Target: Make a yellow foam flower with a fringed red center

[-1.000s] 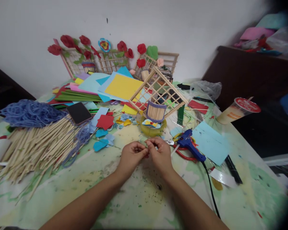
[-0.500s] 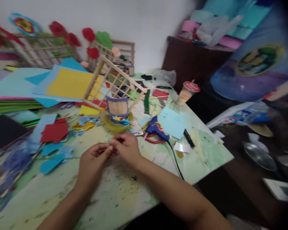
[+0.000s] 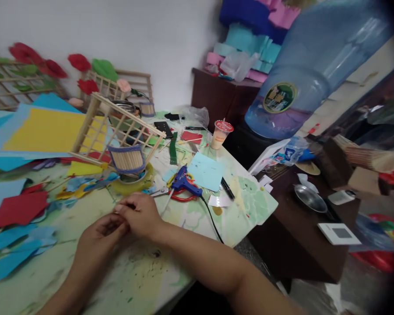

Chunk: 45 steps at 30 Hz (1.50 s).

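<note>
My left hand and my right hand meet over the near part of the table, fingers pinched and touching each other. Whatever may be between the fingertips is hidden. Just beyond them a small wooden-stick fence with a purple-edged stick pot leans on a yellow roll of tape. To the right of my right hand lies a blue glue gun with a black cord, over red-handled scissors.
Cut red paper and blue paper pieces lie at left, near yellow sheets. A light blue sheet, a black marker and a lidded drink cup are at right. Past the table edge stands a large water bottle.
The view has swung right, so the table things and both hands appear farther left. The hands stay together, with fingers still pinched.
</note>
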### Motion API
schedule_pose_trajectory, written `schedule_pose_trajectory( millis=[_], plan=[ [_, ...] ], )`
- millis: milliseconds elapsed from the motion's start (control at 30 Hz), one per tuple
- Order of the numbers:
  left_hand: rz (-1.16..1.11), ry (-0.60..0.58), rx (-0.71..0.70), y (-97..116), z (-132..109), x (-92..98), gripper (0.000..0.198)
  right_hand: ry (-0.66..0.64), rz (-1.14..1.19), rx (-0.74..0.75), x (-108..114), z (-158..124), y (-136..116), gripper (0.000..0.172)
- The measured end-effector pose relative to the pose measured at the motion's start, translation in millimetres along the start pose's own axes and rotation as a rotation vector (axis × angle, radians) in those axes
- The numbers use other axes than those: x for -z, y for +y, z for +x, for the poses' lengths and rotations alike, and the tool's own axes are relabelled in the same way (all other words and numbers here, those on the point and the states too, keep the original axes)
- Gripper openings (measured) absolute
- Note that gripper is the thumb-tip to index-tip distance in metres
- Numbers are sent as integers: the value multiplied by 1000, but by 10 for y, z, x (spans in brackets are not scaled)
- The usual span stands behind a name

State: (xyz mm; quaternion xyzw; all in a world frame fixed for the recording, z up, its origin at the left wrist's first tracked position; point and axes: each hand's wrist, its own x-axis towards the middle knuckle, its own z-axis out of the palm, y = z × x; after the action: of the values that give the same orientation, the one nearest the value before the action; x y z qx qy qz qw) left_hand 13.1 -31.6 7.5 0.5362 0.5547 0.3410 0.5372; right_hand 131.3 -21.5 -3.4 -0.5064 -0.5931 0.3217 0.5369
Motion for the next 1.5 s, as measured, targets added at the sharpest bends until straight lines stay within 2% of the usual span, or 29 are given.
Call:
schedule_pose_trajectory(
  millis=[200, 367, 567, 900, 1100, 1267, 1500],
  plan=[
    [-35, 66, -91, -143, 45, -19, 19, 22, -97, 57, -26, -74, -79, 11],
    [18, 114, -101, -167, 25, -41, 17, 17, -154, 83, -60, -132, -78, 11],
    [-16, 119, -82, -210, 37, -44, 21, 36, -72, 24, -55, -106, -38, 15],
    [-149, -3, -83, -203, -22, -41, 27, 128, 127, -64, -40, -55, -23, 16],
    [-216, 42, -46, -173, -30, -26, 28, 94, 221, -103, -40, -56, -31, 30],
    [-304, 69, -46, -153, 18, -19, 30, 49, 262, -152, -95, -59, 24, 16],
    [-310, 52, -60, -208, 48, -18, 27, 41, 281, -232, -110, -60, 26, 12]
  ],
)
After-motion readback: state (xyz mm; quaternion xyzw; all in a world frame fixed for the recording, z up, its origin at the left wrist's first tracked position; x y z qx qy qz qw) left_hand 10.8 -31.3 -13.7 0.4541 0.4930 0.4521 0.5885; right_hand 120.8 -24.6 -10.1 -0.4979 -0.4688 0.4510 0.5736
